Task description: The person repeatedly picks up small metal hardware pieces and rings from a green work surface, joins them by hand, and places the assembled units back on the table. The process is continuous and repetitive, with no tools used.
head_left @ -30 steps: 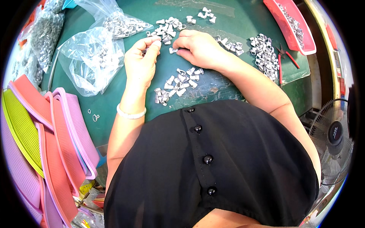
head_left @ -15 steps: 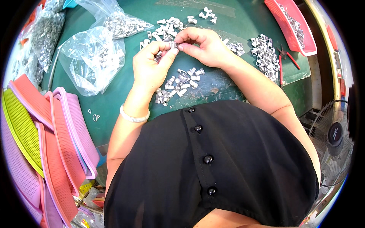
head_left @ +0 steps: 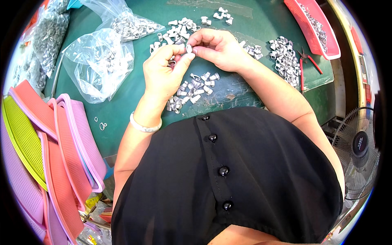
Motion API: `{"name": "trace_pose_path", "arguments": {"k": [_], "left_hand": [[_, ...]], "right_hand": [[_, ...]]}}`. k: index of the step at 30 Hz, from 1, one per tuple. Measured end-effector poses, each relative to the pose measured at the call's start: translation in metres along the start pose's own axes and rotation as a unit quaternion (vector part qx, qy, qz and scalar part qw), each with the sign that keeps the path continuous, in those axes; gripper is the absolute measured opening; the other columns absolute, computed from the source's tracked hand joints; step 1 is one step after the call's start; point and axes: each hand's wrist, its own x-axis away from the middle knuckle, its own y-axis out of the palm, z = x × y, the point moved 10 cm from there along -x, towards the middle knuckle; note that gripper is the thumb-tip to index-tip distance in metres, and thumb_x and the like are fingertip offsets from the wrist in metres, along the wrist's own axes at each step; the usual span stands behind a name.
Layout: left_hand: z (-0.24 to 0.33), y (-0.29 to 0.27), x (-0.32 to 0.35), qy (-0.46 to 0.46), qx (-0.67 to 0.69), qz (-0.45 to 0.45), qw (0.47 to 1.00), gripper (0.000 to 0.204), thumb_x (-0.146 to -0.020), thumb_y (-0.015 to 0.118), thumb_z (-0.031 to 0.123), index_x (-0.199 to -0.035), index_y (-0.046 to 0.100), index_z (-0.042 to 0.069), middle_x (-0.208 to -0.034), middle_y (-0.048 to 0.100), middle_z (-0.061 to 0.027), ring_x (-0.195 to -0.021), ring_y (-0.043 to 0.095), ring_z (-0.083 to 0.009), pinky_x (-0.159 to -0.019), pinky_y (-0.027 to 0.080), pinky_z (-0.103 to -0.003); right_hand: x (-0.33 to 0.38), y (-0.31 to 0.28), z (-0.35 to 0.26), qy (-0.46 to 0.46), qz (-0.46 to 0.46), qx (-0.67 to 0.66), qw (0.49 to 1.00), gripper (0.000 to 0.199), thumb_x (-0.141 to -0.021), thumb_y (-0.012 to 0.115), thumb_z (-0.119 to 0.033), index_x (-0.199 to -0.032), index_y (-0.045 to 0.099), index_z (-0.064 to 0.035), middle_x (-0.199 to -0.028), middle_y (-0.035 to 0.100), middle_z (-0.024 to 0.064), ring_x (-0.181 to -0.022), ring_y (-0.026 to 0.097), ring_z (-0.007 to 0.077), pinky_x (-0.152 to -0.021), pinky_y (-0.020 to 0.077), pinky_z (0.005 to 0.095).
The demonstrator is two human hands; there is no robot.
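Fingertips of both hands meet over the table around a small silver metal ring-shaped piece (head_left: 189, 48). My left hand (head_left: 161, 73) pinches it between thumb and forefinger, and another silver piece (head_left: 172, 63) shows among its curled fingers. From the other side my right hand (head_left: 220, 51) closes thumb and forefinger on the same ring, partly hiding it. Just beyond the hands lies a loose pile of similar silver pieces (head_left: 179, 30). A second pile (head_left: 196, 87) sits between my forearms, nearer to me.
Clear plastic bags (head_left: 98, 69) of silver pieces lie at left, beside stacked perforated plastic baskets (head_left: 67, 151). At right are another heap (head_left: 284, 57), red-handled pliers (head_left: 304, 65) and a pink basket (head_left: 332, 51) of metal parts. A fan (head_left: 359, 145) stands by the table (head_left: 241, 92).
The ring between my fingertips has turned, so its rounded face now shows. My left wrist has shifted very slightly right; the right hand is nearly still.
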Motion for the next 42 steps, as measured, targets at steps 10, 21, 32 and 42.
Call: {"name": "trace_pose_path", "arguments": {"k": [10,21,32,42], "left_hand": [[0.004,0.001,0.0,0.009,-0.016,-0.002,1.0,0.012,-0.076,0.07,0.003,-0.084,0.063,0.0,-0.072,0.056,0.003,-0.064,0.046,-0.0031,-0.057,0.038,-0.017],[0.003,0.001,0.0,0.008,-0.018,-0.005,1.0,0.011,-0.076,0.071,0.004,-0.083,0.063,0.0,-0.074,0.057,0.0023,-0.064,0.047,-0.0034,-0.057,0.039,-0.017],[0.001,0.001,-0.001,0.017,-0.01,0.009,1.0,0.016,-0.07,0.073,0.007,-0.083,0.065,0.003,-0.066,0.056,-0.001,-0.058,0.05,-0.0065,-0.05,0.041,-0.021],[-0.012,0.005,0.001,-0.059,0.036,-0.017,0.997,0.013,-0.079,0.066,0.01,-0.089,0.065,0.002,-0.069,0.057,0.0002,-0.062,0.05,-0.0042,-0.055,0.041,-0.02]], "right_hand": [[0.001,0.004,0.005,0.026,-0.026,-0.015,0.999,0.012,-0.085,0.055,0.0,-0.096,0.059,-0.0015,-0.089,0.059,0.0,-0.083,0.055,0.0064,-0.076,0.0443,0.0215],[0.002,0.005,0.009,0.047,-0.031,-0.025,0.998,0.013,-0.085,0.054,0.001,-0.097,0.059,-0.0022,-0.089,0.059,-0.0002,-0.084,0.055,0.0065,-0.077,0.0442,0.022],[0.002,0.001,0.003,0.024,-0.02,0.004,1.0,0.015,-0.083,0.053,0.003,-0.096,0.058,-0.0016,-0.089,0.059,0.0003,-0.083,0.055,0.007,-0.076,0.0446,0.0223],[0.004,-0.005,-0.021,-0.043,0.026,0.125,0.991,0.011,-0.079,0.061,-0.003,-0.09,0.06,-0.0021,-0.081,0.059,0.0011,-0.075,0.054,0.0085,-0.069,0.0444,0.0237]]}}
